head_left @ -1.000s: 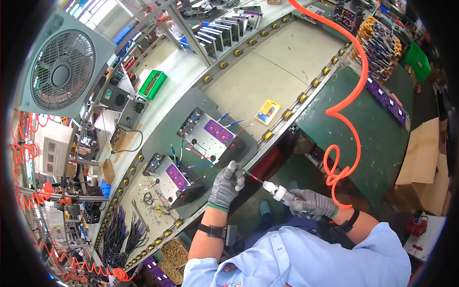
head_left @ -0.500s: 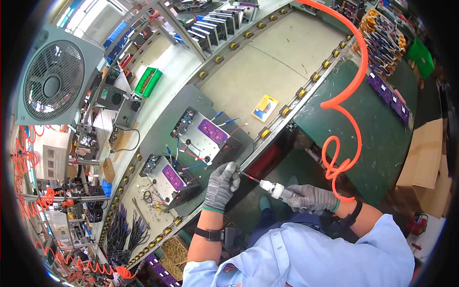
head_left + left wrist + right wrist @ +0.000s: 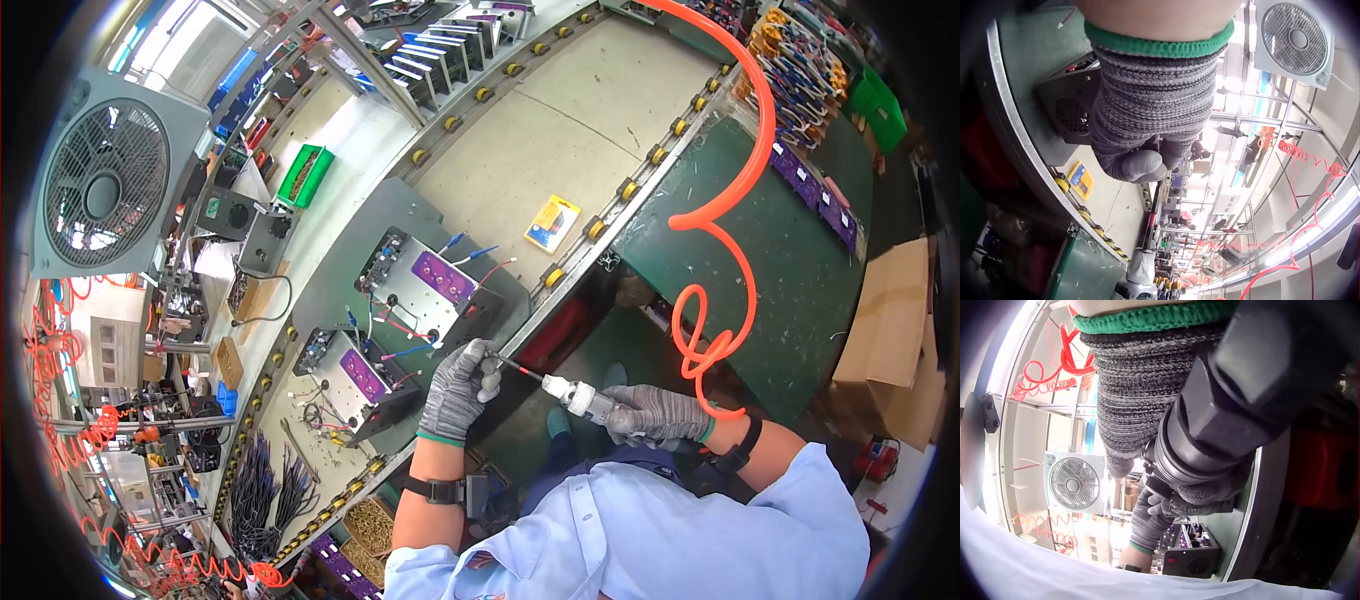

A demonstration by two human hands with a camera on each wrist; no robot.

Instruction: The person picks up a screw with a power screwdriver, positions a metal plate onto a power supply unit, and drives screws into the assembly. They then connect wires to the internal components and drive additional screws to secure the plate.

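Observation:
The gloved right hand (image 3: pixel 660 416) grips a power screwdriver (image 3: pixel 578 397) with a whitish front, whose thin dark bit (image 3: pixel 520 368) points up and left. At the bit's tip, the gloved left hand (image 3: pixel 458 390) has its fingers curled, thumb and fingertips pinching the end; whether a screw is there cannot be told. In the left wrist view the curled left fingers (image 3: pixel 1141 166) are beside the bit. The right wrist view shows the dark tool body (image 3: pixel 1210 419) in the right hand (image 3: pixel 1141 394). Just left of the left hand stand two metal units with purple boards (image 3: pixel 440 277) (image 3: pixel 362 375).
A yellow packet (image 3: pixel 552 223) lies on the bench beyond the rollers. Black cable bundles (image 3: pixel 255 490) and trays of brass-coloured parts (image 3: pixel 370 525) are at the lower left. An orange coiled hose (image 3: pixel 765 130) hangs at the right. A fan (image 3: pixel 103 195) stands upper left.
The head view has shifted slightly. Both hands keep their hold, with the bit's tip staying at the left fingertips.

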